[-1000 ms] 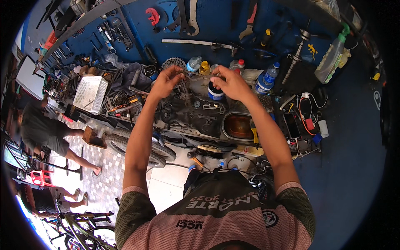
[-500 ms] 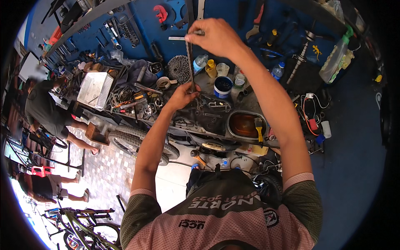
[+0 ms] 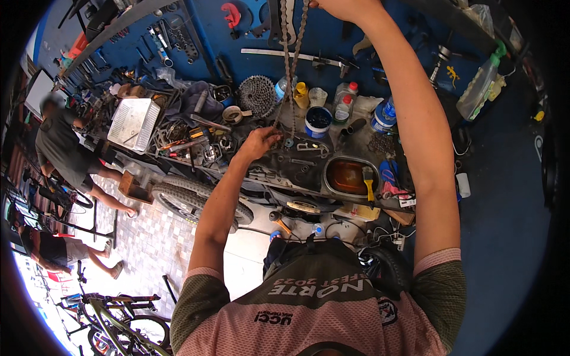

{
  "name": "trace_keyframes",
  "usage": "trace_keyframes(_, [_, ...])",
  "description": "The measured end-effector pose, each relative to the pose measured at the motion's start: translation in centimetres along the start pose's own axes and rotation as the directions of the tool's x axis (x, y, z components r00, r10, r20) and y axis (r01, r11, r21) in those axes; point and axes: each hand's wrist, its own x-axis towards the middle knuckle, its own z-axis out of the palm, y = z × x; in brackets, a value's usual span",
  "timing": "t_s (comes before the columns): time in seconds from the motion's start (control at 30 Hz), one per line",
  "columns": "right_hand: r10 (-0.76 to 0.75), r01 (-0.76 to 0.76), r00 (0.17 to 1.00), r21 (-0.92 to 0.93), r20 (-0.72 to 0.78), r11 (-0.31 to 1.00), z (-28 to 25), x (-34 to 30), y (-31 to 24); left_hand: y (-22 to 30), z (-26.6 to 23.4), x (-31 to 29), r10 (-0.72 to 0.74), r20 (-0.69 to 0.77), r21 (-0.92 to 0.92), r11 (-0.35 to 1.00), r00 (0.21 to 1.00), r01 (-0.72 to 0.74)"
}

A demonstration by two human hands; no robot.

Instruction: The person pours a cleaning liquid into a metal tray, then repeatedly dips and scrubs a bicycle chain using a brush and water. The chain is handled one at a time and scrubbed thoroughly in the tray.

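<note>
Over the dark, cluttered worktop (image 3: 351,146): one dark metal bicycle chain (image 3: 287,56), hanging in two strands that cross in front of a blue wall panel (image 3: 208,26).

Right hand (image 3: 339,7): high, partly cut off by the upper edge of view; fingertips just beside the chain. How far its grip is closed, cannot tell.

Left hand (image 3: 261,143): lower, above the worktop; grip drawn nearly closed, thumb near fingers, at the lower end of one strand. Second strand hangs just to its right.

Behind the strands, left: grey toothed metal cassette (image 3: 256,96). Right: yellow plastic cup (image 3: 301,96); round white-and-blue tub (image 3: 317,132), dark contents. Nearer the person: oval metal basin (image 3: 327,178) of amber-brown liquid, with a yellow-handled brush (image 3: 369,185) at its right side. Far left: rectangular white perforated plastic basket (image 3: 126,117).
</note>
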Motion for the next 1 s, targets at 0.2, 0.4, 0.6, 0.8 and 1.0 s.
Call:
trace_keyframes(0.2, [0.046,-0.055,0.997,0.179,0.055,0.982,-0.2,-0.7,2.0,-1.9,-1.4,-1.3,-0.05,0.055,0.247,0.968,0.997,0.035])
trace_keyframes(0.4, [-0.159,0.072,0.93,0.259,0.332,0.963,0.6,-2.8,7.3,-0.7,-6.6,0.4,-0.07,0.045,0.178,0.982,0.997,0.061])
trace_keyframes(0.6, [-0.05,0.027,0.903,0.06,0.427,0.998,2.7,-6.1,9.8,5.6,-11.8,4.0,-0.056,0.075,-0.051,0.997,0.996,0.06])
trace_keyframes(0.8, [0.135,-0.221,0.919,0.201,0.369,0.954,6.1,-6.9,8.5,8.3,-10.9,6.0,0.061,0.116,0.242,0.966,0.991,-0.088])
trace_keyframes(1.0, [0.047,-0.085,0.909,0.074,0.415,0.994,9.1,-7.3,7.7,11.0,-9.4,5.6,0.054,0.294,0.094,0.992,0.954,-0.086])
